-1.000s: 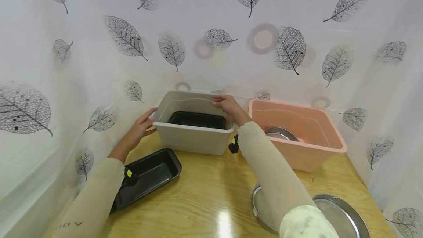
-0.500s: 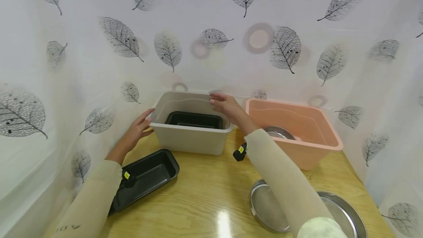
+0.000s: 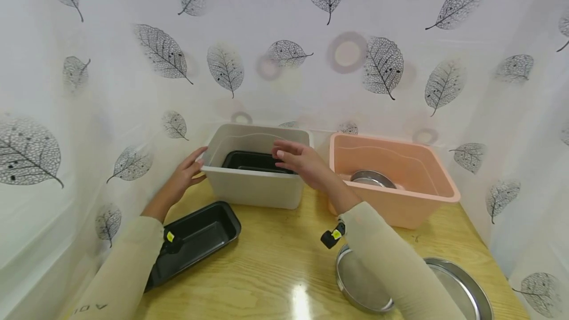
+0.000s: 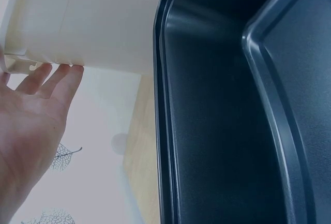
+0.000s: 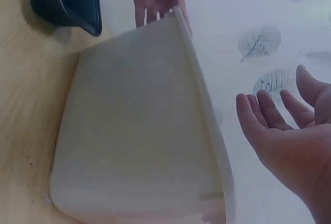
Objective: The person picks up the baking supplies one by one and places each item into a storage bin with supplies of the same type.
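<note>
A grey plastic bin (image 3: 253,189) stands at the back of the wooden table with a black loaf pan (image 3: 249,161) inside. My left hand (image 3: 181,178) is at the bin's left end; in the left wrist view its extended fingertips touch the bin just below the rim. Over the right part of the bin is my right hand (image 3: 306,164), fingers spread and holding nothing. The right wrist view shows this hand (image 5: 289,141) apart from the bin's rim. Another black loaf pan (image 3: 204,233) lies on the table below my left forearm, partly hidden by the sleeve.
To the right stands a pink bin (image 3: 386,204) with a round metal pan (image 3: 372,178) in it. Two more round pans, a nearer one (image 3: 362,280) and one farther right (image 3: 458,285), lie partly under my right forearm. A leaf-print curtain (image 3: 284,88) hangs behind.
My right hand has moved from the grey bin's back right rim toward me and slightly left, now over its front right part. My left hand has stayed at the left end.
</note>
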Available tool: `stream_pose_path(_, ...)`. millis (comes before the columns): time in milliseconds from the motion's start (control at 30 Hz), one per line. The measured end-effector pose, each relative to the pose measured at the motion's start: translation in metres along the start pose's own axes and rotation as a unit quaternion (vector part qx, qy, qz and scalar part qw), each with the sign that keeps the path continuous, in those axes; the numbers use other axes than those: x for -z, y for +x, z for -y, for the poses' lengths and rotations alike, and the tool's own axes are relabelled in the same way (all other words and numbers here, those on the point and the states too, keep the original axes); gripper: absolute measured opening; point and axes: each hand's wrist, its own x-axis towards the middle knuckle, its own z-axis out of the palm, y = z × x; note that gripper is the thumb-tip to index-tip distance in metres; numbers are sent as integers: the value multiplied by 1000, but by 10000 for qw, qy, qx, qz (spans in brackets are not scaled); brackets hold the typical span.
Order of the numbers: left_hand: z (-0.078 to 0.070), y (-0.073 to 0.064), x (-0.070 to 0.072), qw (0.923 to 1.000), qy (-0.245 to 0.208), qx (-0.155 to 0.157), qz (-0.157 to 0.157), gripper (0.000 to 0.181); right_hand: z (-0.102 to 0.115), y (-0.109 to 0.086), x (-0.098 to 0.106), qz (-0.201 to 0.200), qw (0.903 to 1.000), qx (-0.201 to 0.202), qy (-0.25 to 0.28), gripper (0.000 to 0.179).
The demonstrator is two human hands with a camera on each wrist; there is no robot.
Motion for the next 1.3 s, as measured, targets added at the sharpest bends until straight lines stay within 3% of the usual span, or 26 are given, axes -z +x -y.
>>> stream_pose_path(233, 0, -2, 2, 10000, 28, 10, 1, 64, -12, -22, -22, 295, 9993, 87, -211, 44)
stream_pose_path(533, -2, -4, 2, 10000, 57, 6, 4, 63, -47, -35, -44, 466, 9979, -109, -439, 46)
stream_pose_path(867, -1, -4, 1, 10000, 75, -20, 43, 64, -87, -24, -68, 375, 9976, -383, -442, 49)
stream_pose_path(1300, 1, -1, -1, 10000, 18, -13, 30, 64, -120, -1, -87, 176, 9985, -524, -62, 44)
